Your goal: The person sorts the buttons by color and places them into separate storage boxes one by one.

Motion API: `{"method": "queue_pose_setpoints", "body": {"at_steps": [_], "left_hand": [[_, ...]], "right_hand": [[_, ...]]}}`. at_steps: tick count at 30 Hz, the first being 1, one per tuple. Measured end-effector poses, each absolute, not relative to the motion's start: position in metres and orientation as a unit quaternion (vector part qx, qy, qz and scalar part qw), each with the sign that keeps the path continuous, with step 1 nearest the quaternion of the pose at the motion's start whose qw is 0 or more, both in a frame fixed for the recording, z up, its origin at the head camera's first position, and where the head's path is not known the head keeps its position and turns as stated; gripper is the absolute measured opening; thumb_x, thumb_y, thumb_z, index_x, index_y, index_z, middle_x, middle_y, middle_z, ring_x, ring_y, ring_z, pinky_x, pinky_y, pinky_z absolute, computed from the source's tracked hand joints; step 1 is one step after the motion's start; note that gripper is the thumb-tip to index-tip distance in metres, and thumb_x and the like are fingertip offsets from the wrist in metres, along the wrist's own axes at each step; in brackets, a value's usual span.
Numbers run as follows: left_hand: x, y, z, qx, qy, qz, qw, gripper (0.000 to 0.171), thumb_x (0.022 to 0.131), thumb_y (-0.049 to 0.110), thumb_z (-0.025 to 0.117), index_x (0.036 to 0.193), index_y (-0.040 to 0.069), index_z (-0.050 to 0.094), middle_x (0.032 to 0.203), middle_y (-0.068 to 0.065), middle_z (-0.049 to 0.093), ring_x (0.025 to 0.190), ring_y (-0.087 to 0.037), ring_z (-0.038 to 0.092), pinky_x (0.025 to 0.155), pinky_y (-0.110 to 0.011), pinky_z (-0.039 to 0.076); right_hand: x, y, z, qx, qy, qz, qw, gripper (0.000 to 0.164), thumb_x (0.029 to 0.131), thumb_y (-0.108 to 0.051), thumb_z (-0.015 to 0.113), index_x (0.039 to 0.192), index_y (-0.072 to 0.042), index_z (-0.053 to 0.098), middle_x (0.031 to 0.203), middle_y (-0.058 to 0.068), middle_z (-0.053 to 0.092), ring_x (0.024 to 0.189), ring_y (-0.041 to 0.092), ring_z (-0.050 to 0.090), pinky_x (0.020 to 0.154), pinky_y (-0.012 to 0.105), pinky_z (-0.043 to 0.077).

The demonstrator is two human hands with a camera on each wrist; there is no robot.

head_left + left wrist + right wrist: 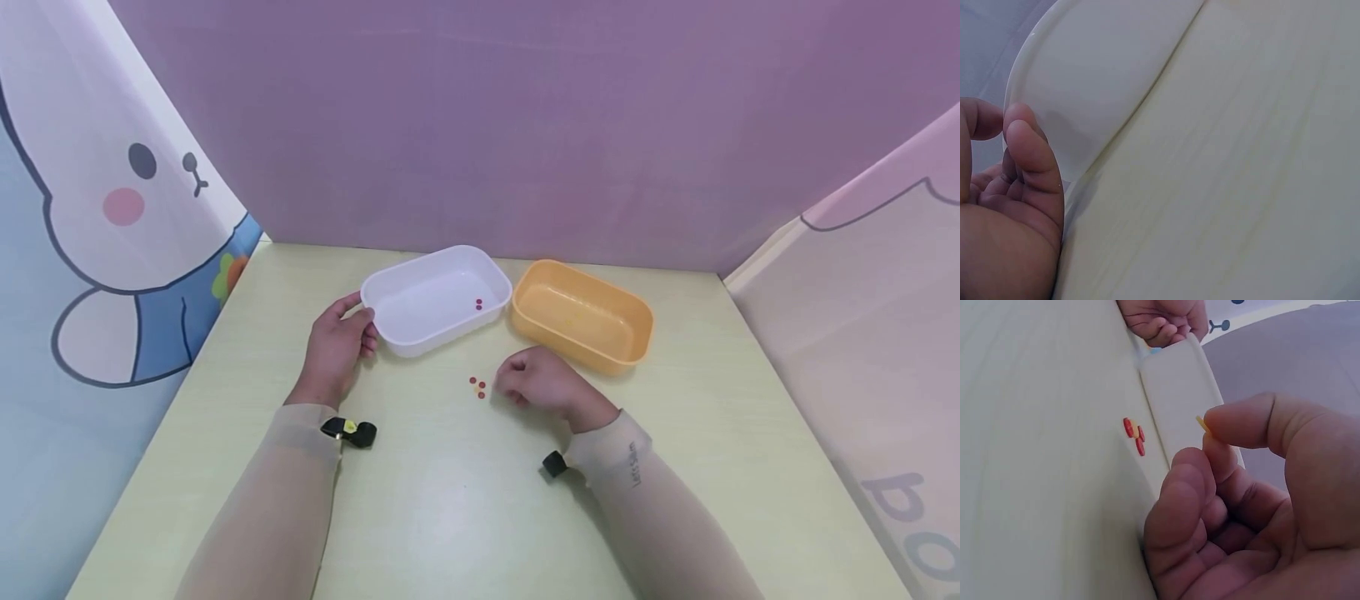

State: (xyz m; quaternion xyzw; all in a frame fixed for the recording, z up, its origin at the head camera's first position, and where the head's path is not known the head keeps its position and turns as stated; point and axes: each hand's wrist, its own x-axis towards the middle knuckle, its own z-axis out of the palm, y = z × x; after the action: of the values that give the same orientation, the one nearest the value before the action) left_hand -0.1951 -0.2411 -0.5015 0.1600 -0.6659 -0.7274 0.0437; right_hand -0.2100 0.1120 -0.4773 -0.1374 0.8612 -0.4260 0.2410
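My left hand (333,346)'s gripping the white tray (423,340), a bit left of center in the head view. Right hand (542,382)'s pinching a tiny yellow piece (1202,424) just right of center, near some red pieces (482,385).

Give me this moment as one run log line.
left hand: holds white tray; right hand: pinches yellow disc; table: three red discs, another yellow disc; orange tray: right of white tray

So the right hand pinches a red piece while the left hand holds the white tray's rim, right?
Not quite: the piece in the right hand is yellow, as the right wrist view shows. The left hand does hold the white tray's rim.
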Motion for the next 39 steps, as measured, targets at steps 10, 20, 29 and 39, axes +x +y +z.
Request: {"method": "queue_pose_setpoints", "body": {"at_steps": [10,20,29,39], "left_hand": [[-0.194,-0.238,-0.499,0.159,-0.667,-0.726,0.044,0.051,0.116,0.024,0.063,0.165,0.018,0.054,0.092,-0.001,0.067,0.072,-0.011,0.064,0.063,-0.022,0.059],[-0.196,-0.238,-0.501,0.163,-0.671,-0.723,0.038,0.052,0.116,0.025,0.062,0.167,0.02,0.053,0.092,-0.001,0.067,0.072,-0.01,0.064,0.064,-0.021,0.059],[-0.197,-0.237,-0.503,0.161,-0.68,-0.714,0.039,0.051,0.117,0.026,0.061,0.166,0.02,0.053,0.09,0.001,0.068,0.072,-0.009,0.065,0.064,-0.021,0.06],[-0.197,-0.235,-0.503,0.156,-0.681,-0.714,0.043,0.05,0.117,0.026,0.062,0.166,0.02,0.054,0.09,0.001,0.068,0.072,-0.01,0.065,0.064,-0.021,0.06]], "right_hand": [[-0.209,0.115,-0.472,-0.119,0.846,-0.46,0.241,0.016,0.095,-0.015,0.07,0.08,-0.01,0.074,0.076,0.003,0.066,0.073,0.02,0.059,0.068,0.029,0.053],[-0.209,0.116,-0.466,-0.118,0.807,-0.521,0.251,0.016,0.097,-0.011,0.067,0.083,-0.006,0.073,0.081,0.005,0.066,0.078,0.023,0.064,0.073,0.032,0.06],[-0.212,0.122,-0.46,-0.118,0.784,-0.554,0.255,0.014,0.098,-0.009,0.067,0.088,-0.002,0.073,0.082,0.005,0.067,0.078,0.021,0.065,0.073,0.032,0.064],[-0.222,0.132,-0.441,-0.111,0.769,-0.579,0.246,0.017,0.1,-0.008,0.065,0.085,-0.002,0.069,0.083,0.006,0.065,0.079,0.023,0.062,0.072,0.031,0.062]]}}
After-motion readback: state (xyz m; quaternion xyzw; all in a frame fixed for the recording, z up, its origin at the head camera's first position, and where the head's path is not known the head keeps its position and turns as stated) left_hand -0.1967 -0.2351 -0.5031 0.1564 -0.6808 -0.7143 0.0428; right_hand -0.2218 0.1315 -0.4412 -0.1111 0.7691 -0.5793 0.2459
